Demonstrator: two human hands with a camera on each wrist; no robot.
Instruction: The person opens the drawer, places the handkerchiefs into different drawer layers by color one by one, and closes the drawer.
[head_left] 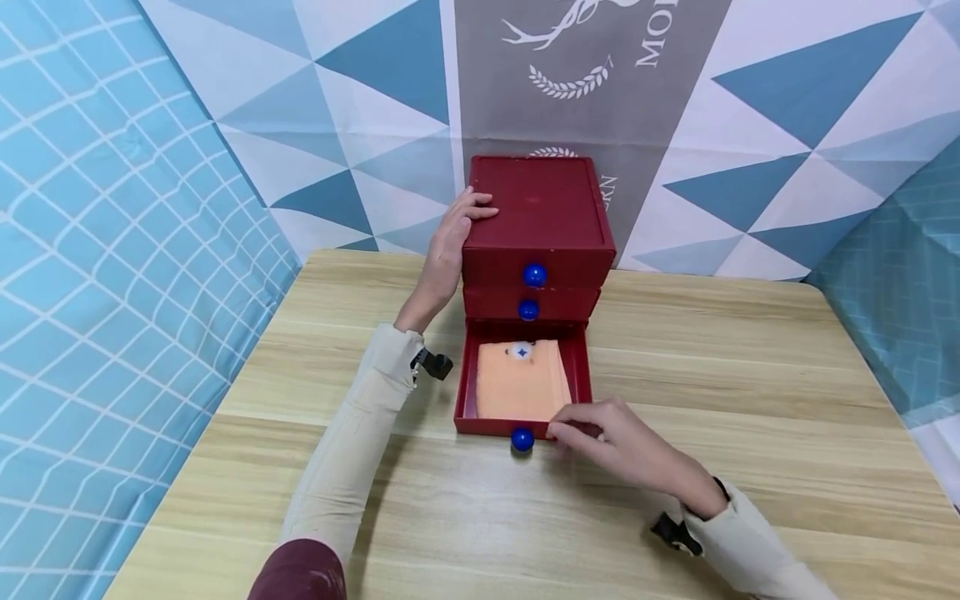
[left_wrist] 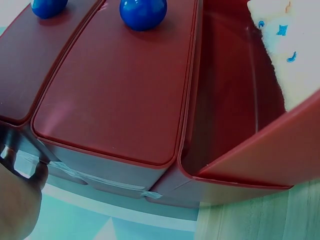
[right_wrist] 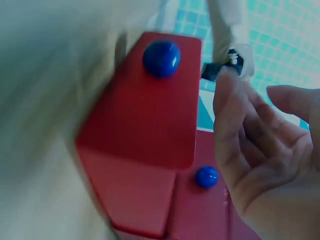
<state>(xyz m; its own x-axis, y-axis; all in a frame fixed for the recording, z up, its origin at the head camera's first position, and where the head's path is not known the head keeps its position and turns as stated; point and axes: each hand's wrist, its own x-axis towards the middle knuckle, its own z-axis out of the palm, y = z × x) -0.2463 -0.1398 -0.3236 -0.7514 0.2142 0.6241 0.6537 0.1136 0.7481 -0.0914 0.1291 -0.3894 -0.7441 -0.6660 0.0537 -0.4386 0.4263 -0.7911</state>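
Observation:
A dark red three-drawer box [head_left: 536, 200] stands on the table, its bottom drawer [head_left: 495, 427] pulled out. Inside that drawer lies a folded peach towel [head_left: 517, 387] with a small printed or stitched figure. My left hand [head_left: 447, 250] rests on the box's upper left edge, fingers over the top; the left wrist view shows part of this hand [left_wrist: 20, 200] at the side. By the drawer's front right corner is my right hand [head_left: 615, 442], fingers bent and holding nothing. In the right wrist view, that hand [right_wrist: 270, 155] has thumb and forefinger apart, beside the drawer front [right_wrist: 145, 115].
Blue ball knobs [head_left: 522, 440] stick out from the drawer fronts. The upper two drawers [head_left: 495, 302] are pushed in. Behind the box hangs a patterned cloth [head_left: 390, 100], and a blue checked cloth [head_left: 112, 208] covers the left side. Wood-grain table [head_left: 750, 400] surrounds the box.

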